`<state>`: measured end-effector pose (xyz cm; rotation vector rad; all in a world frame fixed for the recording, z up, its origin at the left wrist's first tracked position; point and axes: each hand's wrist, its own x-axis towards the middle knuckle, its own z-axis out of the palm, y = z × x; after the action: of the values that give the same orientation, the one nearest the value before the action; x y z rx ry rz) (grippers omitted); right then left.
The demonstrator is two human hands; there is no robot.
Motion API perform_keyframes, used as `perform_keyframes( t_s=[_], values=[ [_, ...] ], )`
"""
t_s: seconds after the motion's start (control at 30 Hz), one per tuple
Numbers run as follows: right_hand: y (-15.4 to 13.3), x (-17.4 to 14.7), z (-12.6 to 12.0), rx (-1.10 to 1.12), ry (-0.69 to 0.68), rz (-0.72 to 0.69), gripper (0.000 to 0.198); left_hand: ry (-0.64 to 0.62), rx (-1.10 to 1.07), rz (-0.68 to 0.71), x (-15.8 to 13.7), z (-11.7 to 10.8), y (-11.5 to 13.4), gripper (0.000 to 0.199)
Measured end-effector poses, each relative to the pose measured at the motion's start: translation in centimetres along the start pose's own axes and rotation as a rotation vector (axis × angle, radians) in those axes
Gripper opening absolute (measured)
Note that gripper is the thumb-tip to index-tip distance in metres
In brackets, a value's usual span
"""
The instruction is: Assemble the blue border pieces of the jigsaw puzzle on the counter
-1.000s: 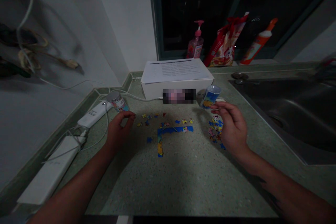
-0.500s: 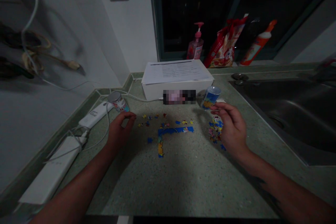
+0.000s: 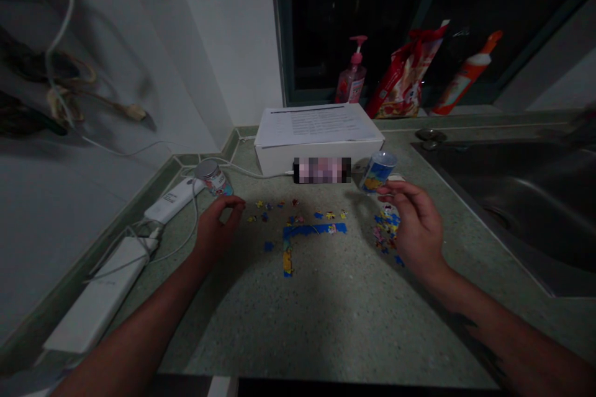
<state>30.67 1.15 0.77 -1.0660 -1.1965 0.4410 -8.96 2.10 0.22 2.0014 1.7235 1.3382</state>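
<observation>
My left hand (image 3: pixel 218 223) hovers over the counter, left of the loose jigsaw pieces, thumb and index fingertips brought together; anything between them is too small to make out. On the right, my right hand (image 3: pixel 416 226) is closed in a pinch in front of a blue picture can (image 3: pixel 379 172), and its fingertips hide whatever they hold. A pile of puzzle pieces (image 3: pixel 385 229) lies beside and partly behind that hand. Between the hands, joined blue edge pieces (image 3: pixel 311 229) form an L-shaped corner. Several loose pieces (image 3: pixel 329 215) lie above it, and a single blue piece (image 3: pixel 269 247) is left of it.
A small lidded jar (image 3: pixel 214 178) stands behind my left hand, near white power strips (image 3: pixel 107 291) and cables. A phone (image 3: pixel 322 170) leans on a white box (image 3: pixel 274 159) with paper on top. The sink (image 3: pixel 512 198) is at the right; bottles and a red bag (image 3: pixel 405 80) line the window.
The whole view has shifted slightly, so everything appears a little further right. Both hands keep nearly the same pose, and the puzzle pieces look unmoved.
</observation>
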Motion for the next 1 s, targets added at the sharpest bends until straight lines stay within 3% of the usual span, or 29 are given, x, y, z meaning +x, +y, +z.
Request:
perform_keyframes(
  t_s=[0.13, 0.5, 1.0],
  values=[
    [0.2, -0.1, 0.0, -0.003, 0.006, -0.001, 0.021, -0.051, 0.018, -0.008, 0.0, 0.2, -0.2, 0.024],
    [0.1, 0.0, 0.0, -0.001, -0.006, 0.015, 0.02, -0.376, 0.298, 0.024, -0.3, 0.3, -0.5, 0.033],
    [0.4, 0.0, 0.0, -0.005, -0.011, 0.037, 0.021, -0.495, 0.374, 0.087, -0.2, 0.5, -1.0, 0.034]
  ],
)
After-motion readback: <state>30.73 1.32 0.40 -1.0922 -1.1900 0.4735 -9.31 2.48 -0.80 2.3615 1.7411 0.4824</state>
